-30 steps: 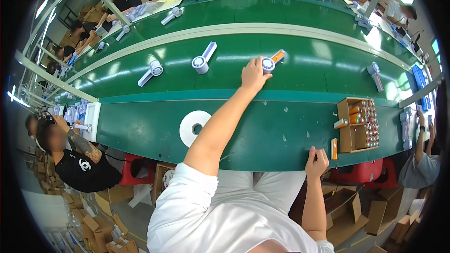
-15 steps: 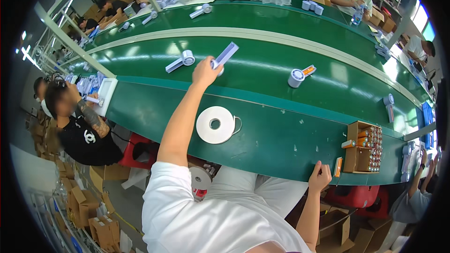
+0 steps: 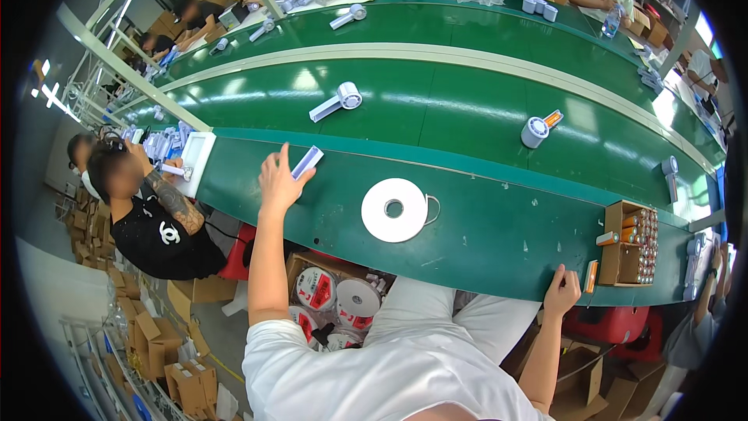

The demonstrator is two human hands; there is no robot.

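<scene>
My left hand is over the left part of the green worktable, fingers spread. A pale lavender handheld fan lies against it; its open, trough-like handle shows between forefinger and thumb, while the palm mostly hides its round head. To its right lies a white roll of tape with a loose end curling off. My right hand rests at the table's front edge with curled fingers; whatever they may hold is hidden. Beside it is an orange battery, near a cardboard box of orange batteries.
Beyond the worktable runs a green conveyor belt carrying a lavender fan and another fan with orange inside. A co-worker sits at the left near a white tray. Tape rolls fill a carton below the table.
My left hand has brought the fan from the belt back over the worktable, toward the left, and its fingers have spread. My right hand stays by the table edge. The whole view has shifted.
</scene>
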